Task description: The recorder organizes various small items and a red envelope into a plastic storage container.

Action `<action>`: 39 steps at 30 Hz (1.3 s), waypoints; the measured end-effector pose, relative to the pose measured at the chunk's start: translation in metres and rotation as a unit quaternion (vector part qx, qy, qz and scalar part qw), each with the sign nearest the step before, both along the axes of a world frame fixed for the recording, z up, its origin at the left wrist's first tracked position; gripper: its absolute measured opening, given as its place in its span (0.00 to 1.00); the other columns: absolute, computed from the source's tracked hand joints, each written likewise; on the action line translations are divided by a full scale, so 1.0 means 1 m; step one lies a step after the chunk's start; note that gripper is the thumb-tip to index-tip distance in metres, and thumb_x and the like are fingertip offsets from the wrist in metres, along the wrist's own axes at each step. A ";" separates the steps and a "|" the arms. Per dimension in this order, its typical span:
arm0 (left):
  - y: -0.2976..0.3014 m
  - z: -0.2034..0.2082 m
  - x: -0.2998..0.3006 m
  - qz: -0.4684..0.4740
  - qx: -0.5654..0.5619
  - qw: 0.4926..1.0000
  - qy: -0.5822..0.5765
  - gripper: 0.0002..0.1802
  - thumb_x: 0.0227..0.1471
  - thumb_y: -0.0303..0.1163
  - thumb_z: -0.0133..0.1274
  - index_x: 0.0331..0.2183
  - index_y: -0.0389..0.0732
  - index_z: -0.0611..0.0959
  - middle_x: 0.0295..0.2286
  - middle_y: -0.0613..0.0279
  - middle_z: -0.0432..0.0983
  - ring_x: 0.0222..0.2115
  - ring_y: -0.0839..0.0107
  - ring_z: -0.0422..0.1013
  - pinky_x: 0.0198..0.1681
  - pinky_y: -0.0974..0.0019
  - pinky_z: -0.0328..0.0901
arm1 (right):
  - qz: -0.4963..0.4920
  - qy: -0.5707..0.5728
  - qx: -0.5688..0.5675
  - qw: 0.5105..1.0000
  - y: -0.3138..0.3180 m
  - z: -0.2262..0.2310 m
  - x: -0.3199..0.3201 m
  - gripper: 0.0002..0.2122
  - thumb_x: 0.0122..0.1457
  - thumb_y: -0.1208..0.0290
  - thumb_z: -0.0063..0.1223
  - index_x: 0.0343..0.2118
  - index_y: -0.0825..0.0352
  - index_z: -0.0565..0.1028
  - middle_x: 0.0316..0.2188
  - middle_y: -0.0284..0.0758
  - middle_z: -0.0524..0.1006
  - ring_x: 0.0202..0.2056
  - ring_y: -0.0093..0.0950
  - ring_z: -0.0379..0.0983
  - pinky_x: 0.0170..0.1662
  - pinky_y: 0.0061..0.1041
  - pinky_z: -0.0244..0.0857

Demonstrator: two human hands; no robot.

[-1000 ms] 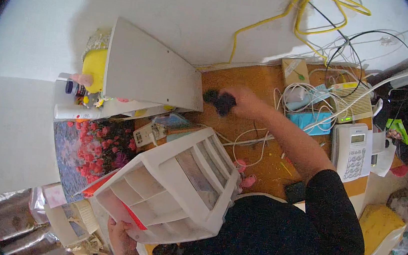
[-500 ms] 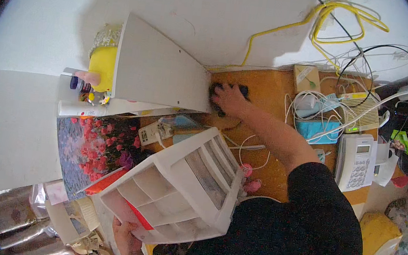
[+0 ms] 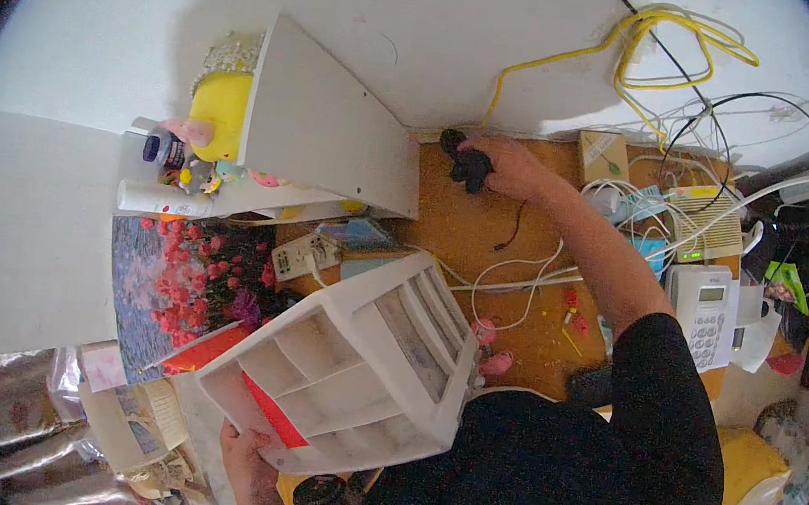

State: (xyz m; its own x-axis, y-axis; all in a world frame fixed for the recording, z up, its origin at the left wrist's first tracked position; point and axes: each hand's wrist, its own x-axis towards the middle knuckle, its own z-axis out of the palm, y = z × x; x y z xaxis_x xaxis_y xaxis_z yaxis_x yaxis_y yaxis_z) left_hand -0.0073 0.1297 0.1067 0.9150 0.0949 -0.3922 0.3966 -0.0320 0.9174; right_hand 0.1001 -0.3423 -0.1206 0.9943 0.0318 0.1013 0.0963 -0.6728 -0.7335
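Note:
My left hand [image 3: 246, 459] grips the lower left edge of a white plastic desk organizer [image 3: 366, 373], tilted in front of my chest. Its open compartments face me, and a flat red piece [image 3: 272, 412] shows in it; part of my left fingers is hidden behind its edge. At the back of the wooden desk [image 3: 556, 195], beside the white cabinet, my right hand [image 3: 514, 168] is closed on a small black object [image 3: 469, 168] whose kind I cannot make out. A short dark cord [image 3: 511, 233] lies below that hand.
The white cabinet [image 3: 329, 124] stands back left, with a yellow toy [image 3: 218, 117] beside it. A white desk phone [image 3: 699, 311], tangled white cables and a beige router [image 3: 707, 227] lie right. A power strip [image 3: 304, 259] and a flower picture [image 3: 200, 294] are left.
My right hand has lifted the black object from the desk and moved slightly right and toward the wall. The organizer stays in my left hand, shifted slightly.

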 end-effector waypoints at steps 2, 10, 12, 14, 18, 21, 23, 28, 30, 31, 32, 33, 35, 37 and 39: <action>-0.002 -0.002 0.003 -0.010 0.024 1.000 -0.001 0.38 0.29 0.21 0.43 0.50 0.28 0.66 0.44 0.47 0.72 0.43 0.55 0.72 0.47 0.59 0.69 | 0.015 -0.021 -0.063 0.998 0.008 -0.025 0.018 0.25 0.42 0.70 0.60 0.48 0.63 0.72 0.45 0.42 0.74 0.50 0.42 0.68 0.53 0.38 0.62; -0.004 -0.003 0.004 0.000 0.003 1.000 0.005 0.37 0.30 0.20 0.44 0.50 0.29 0.66 0.44 0.48 0.72 0.41 0.56 0.72 0.46 0.60 0.69 | 0.050 -0.047 -0.377 0.924 0.050 -0.079 0.063 0.20 0.49 0.68 0.54 0.48 0.59 0.72 0.48 0.34 0.72 0.53 0.35 0.65 0.54 0.45 0.57; -0.007 -0.002 0.005 -0.004 -0.012 1.000 0.003 0.37 0.30 0.20 0.45 0.50 0.29 0.66 0.43 0.48 0.72 0.41 0.56 0.72 0.46 0.59 0.69 | 0.056 -0.025 -0.414 0.908 0.037 -0.080 0.052 0.19 0.50 0.68 0.53 0.47 0.58 0.72 0.48 0.32 0.71 0.53 0.35 0.64 0.54 0.45 0.56; -0.007 -0.002 0.006 -0.005 -0.011 1.000 0.003 0.37 0.30 0.20 0.46 0.50 0.29 0.67 0.43 0.49 0.72 0.41 0.57 0.72 0.47 0.60 0.68 | -0.022 0.005 -0.425 0.905 0.026 -0.080 0.031 0.15 0.51 0.67 0.50 0.43 0.58 0.74 0.45 0.32 0.73 0.51 0.36 0.65 0.53 0.43 0.57; 0.004 -0.009 0.008 -0.027 -0.015 0.999 0.007 0.37 0.30 0.20 0.46 0.50 0.28 0.67 0.44 0.49 0.72 0.42 0.58 0.73 0.47 0.60 0.68 | -0.158 0.034 -0.452 0.877 -0.016 -0.085 -0.012 0.12 0.52 0.64 0.48 0.37 0.59 0.76 0.39 0.33 0.75 0.48 0.35 0.66 0.48 0.41 0.58; -0.003 -0.006 0.004 -0.006 0.005 1.000 0.007 0.36 0.30 0.20 0.45 0.49 0.28 0.67 0.42 0.49 0.73 0.41 0.58 0.73 0.46 0.60 0.68 | -0.209 0.160 -0.395 0.880 -0.030 -0.068 -0.029 0.12 0.53 0.61 0.48 0.36 0.61 0.75 0.37 0.36 0.75 0.47 0.37 0.67 0.47 0.41 0.59; -0.001 -0.005 0.001 -0.019 0.014 1.000 0.015 0.36 0.30 0.20 0.45 0.49 0.28 0.68 0.42 0.49 0.73 0.41 0.57 0.73 0.46 0.61 0.69 | -0.211 0.223 -0.372 0.876 -0.030 -0.039 -0.029 0.13 0.53 0.61 0.50 0.37 0.62 0.75 0.35 0.37 0.75 0.47 0.37 0.66 0.45 0.40 0.62; -0.003 -0.003 0.000 -0.015 0.003 1.000 0.024 0.37 0.29 0.19 0.44 0.49 0.28 0.67 0.42 0.49 0.72 0.41 0.56 0.73 0.45 0.60 0.69 | -0.319 0.261 -0.343 0.844 -0.024 -0.061 -0.031 0.14 0.51 0.62 0.55 0.38 0.65 0.74 0.37 0.41 0.74 0.45 0.38 0.67 0.40 0.40 0.69; -0.004 -0.005 0.000 -0.011 -0.004 1.000 0.022 0.37 0.28 0.19 0.44 0.50 0.28 0.67 0.43 0.49 0.72 0.42 0.56 0.73 0.45 0.60 0.69 | -0.335 0.161 -0.373 0.850 0.004 -0.068 -0.038 0.13 0.55 0.63 0.48 0.39 0.66 0.74 0.38 0.42 0.72 0.42 0.37 0.68 0.36 0.39 0.70; -0.001 -0.007 0.000 -0.020 -0.019 1.000 0.011 0.37 0.29 0.19 0.43 0.50 0.28 0.67 0.43 0.49 0.72 0.42 0.56 0.73 0.45 0.60 0.69 | -0.313 0.162 -0.363 0.863 0.017 -0.067 -0.042 0.12 0.55 0.64 0.48 0.38 0.66 0.74 0.39 0.42 0.71 0.42 0.37 0.68 0.35 0.39 0.70; 0.000 -0.008 0.002 -0.028 -0.033 0.999 0.000 0.37 0.29 0.19 0.43 0.50 0.29 0.67 0.43 0.49 0.72 0.42 0.56 0.72 0.45 0.60 0.69 | -0.291 0.162 -0.352 0.875 0.032 -0.067 -0.045 0.12 0.55 0.64 0.48 0.37 0.66 0.74 0.40 0.43 0.69 0.42 0.38 0.68 0.33 0.39 0.71; -0.004 -0.007 0.003 -0.033 -0.035 0.999 0.002 0.37 0.29 0.19 0.43 0.50 0.29 0.67 0.43 0.49 0.72 0.42 0.56 0.72 0.45 0.60 0.69 | -0.276 0.153 -0.327 0.891 0.047 -0.070 -0.050 0.11 0.55 0.66 0.49 0.37 0.67 0.74 0.40 0.43 0.69 0.42 0.38 0.68 0.32 0.39 0.72; -0.008 -0.002 0.003 -0.027 -0.026 0.999 -0.004 0.37 0.29 0.20 0.44 0.50 0.29 0.66 0.43 0.48 0.72 0.42 0.55 0.72 0.46 0.59 0.69 | -0.219 0.128 -0.291 0.922 0.082 -0.066 -0.067 0.10 0.54 0.68 0.49 0.37 0.67 0.73 0.39 0.43 0.69 0.41 0.40 0.68 0.32 0.39 0.73; -0.009 -0.002 0.005 -0.031 -0.037 0.999 -0.008 0.38 0.29 0.20 0.44 0.51 0.29 0.66 0.44 0.48 0.72 0.42 0.55 0.72 0.47 0.58 0.69 | -0.185 0.115 -0.278 0.936 0.097 -0.061 -0.083 0.10 0.54 0.70 0.50 0.37 0.67 0.73 0.40 0.44 0.69 0.41 0.42 0.69 0.33 0.38 0.73; -0.009 -0.002 0.008 -0.033 -0.047 0.998 -0.013 0.38 0.30 0.20 0.44 0.51 0.29 0.66 0.44 0.48 0.71 0.42 0.55 0.72 0.47 0.58 0.69 | -0.071 0.131 -0.187 0.971 0.099 -0.064 -0.091 0.11 0.51 0.72 0.52 0.37 0.68 0.73 0.39 0.47 0.70 0.40 0.45 0.71 0.38 0.40 0.72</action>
